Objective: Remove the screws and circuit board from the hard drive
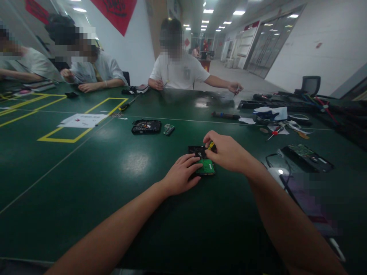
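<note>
A hard drive [207, 167] with a green circuit board on its upper face lies on the green table in front of me. My left hand [185, 172] holds it from the left, fingers over the top and thumb along the near edge. Above the drive's far right part, my right hand [223, 151] is closed around the yellow-and-black handle of a screwdriver [211, 146]. The screwdriver's tip is hidden, so I cannot tell whether it touches a screw.
Left of the drive lie an opened drive casing [146, 126] and a small circuit board [169, 130]. To the right are another hard drive [308, 157], a red-handled screwdriver [275, 132] and cables. A dark cylindrical tool [225, 115] lies farther back. Several people sit across the table.
</note>
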The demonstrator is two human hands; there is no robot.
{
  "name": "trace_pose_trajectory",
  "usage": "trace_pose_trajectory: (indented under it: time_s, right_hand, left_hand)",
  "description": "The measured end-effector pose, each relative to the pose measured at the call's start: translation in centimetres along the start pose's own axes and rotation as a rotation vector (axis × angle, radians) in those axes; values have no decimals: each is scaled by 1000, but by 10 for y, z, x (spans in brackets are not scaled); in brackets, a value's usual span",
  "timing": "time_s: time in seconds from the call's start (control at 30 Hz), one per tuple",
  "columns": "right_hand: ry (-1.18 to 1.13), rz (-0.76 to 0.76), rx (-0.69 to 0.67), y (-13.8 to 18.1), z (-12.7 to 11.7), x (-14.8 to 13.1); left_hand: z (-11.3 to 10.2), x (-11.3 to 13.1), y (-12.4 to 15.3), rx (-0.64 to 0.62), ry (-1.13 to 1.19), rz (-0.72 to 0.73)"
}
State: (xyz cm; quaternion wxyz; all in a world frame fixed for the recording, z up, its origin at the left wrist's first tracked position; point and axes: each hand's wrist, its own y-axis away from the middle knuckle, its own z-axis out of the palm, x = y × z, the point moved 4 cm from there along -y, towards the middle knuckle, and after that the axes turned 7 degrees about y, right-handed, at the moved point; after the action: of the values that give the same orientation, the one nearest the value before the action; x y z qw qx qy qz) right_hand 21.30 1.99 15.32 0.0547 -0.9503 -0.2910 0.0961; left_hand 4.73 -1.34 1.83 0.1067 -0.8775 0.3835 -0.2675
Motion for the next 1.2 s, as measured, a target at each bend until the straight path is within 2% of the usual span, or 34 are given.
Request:
trace_pose_trajectory:
  time_s: [0.1, 0.17, 0.37, 0.57, 0.77, 0.83, 1.0, 1.07, 1.2]
  right_hand:
    - [111, 134, 37, 1, -3, 5]
    - [150, 171, 33, 1, -3, 7]
    - [7, -34, 45, -1, -1, 5]
    - [145, 154, 18, 1, -2, 7]
    - [30, 4, 43, -1, -3, 2]
    - [27, 8, 41, -1, -2, 2]
    - [176, 146, 35, 1, -2, 5]
    - [180, 122, 35, 1, -2, 6]
    - [49, 11, 42, 0, -2, 6]
  left_hand:
    - [0, 0, 0, 4, 0, 1]
    - [0, -1, 0, 9, 6, 0]
    - [-1, 0, -1, 17, 16, -4]
    - [-2, 1, -1, 18, 13, -8]
    - [-2, 0, 0, 31, 26, -16]
    - [-2, 0, -1, 32, 20, -16]
    - [-5, 3, -6, 20, -8, -10]
    - [-8, 5, -10, 2, -14, -5]
    - [-11, 6, -17, -47, -33, -3]
